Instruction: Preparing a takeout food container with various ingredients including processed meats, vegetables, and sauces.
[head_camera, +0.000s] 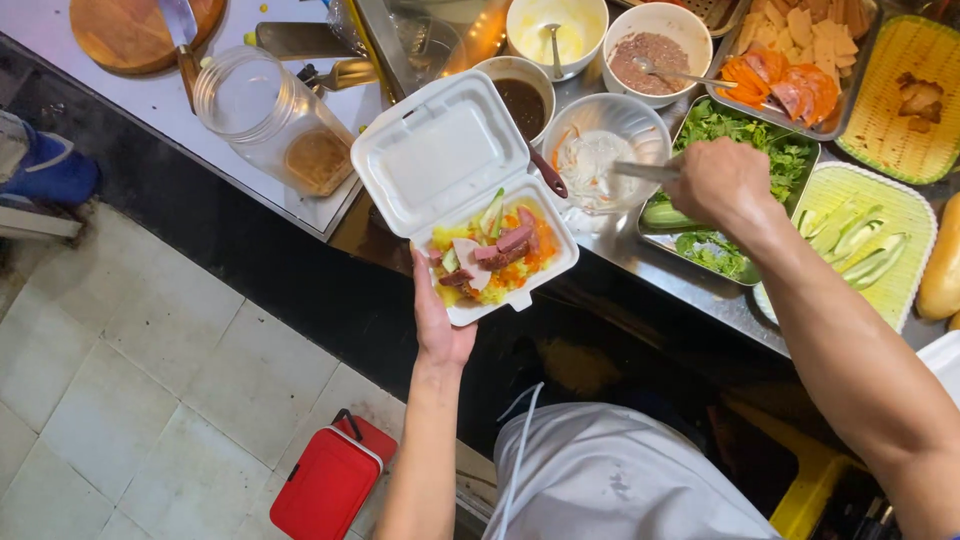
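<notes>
My left hand (440, 322) holds an open white foam box (455, 165) from below, its lid tipped back. In the box lie yellow rice, sliced pink sausage, cucumber and orange shreds (495, 252). My right hand (722, 180) is shut on metal tongs (640, 170) that reach into a clear bowl of white and orange pickled shreds (600, 150). That hand hovers over a steel tray of green herbs (740, 130).
On the steel counter (620, 245) stand a bowl of dark sauce (520, 95), a bowl of yellow sauce (555, 30), a bowl of brown paste (655, 50), a tray of sliced meats and carrot (800, 60), cucumber slices in a yellow basket (860, 240), a plastic jar (270, 120). A red box (330, 480) sits on the tiled floor.
</notes>
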